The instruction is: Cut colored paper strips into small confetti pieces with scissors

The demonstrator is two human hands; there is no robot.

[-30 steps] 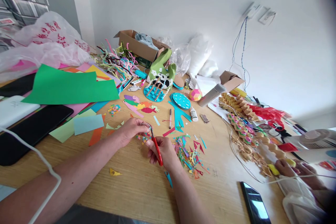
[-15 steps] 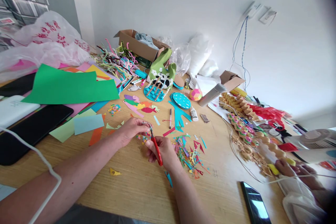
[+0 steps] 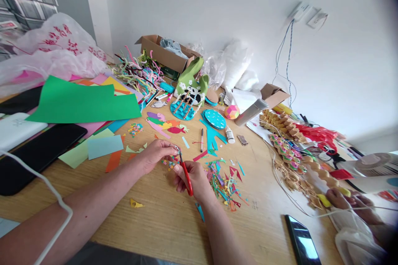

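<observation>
My right hand (image 3: 194, 176) is wrapped round the red handles of a pair of scissors (image 3: 187, 178), whose blades point up and away from me. At the blade tips, my left hand (image 3: 158, 154) pinches a small pale piece of paper (image 3: 177, 149), partly covered by the fingers. Beneath and between the hands lie small coloured paper dots (image 3: 169, 163). Right of my right hand spreads a heap of colourful paper offcuts (image 3: 224, 182). Beyond my left hand are several cut paper fish (image 3: 176, 130) and another little pile of paper dots (image 3: 135, 129).
Green paper (image 3: 83, 101) and other coloured sheets cover the left side, near a black phone-like slab (image 3: 40, 157). A white cable (image 3: 59, 198) crosses over my left forearm. At the right are a phone (image 3: 303, 240), egg-carton crafts (image 3: 282, 149) and another person's hand (image 3: 337, 198).
My left fingertips have shifted slightly right, closer to the scissors, and the paper they pinch has turned a little. The right hand stays nearly in place.
</observation>
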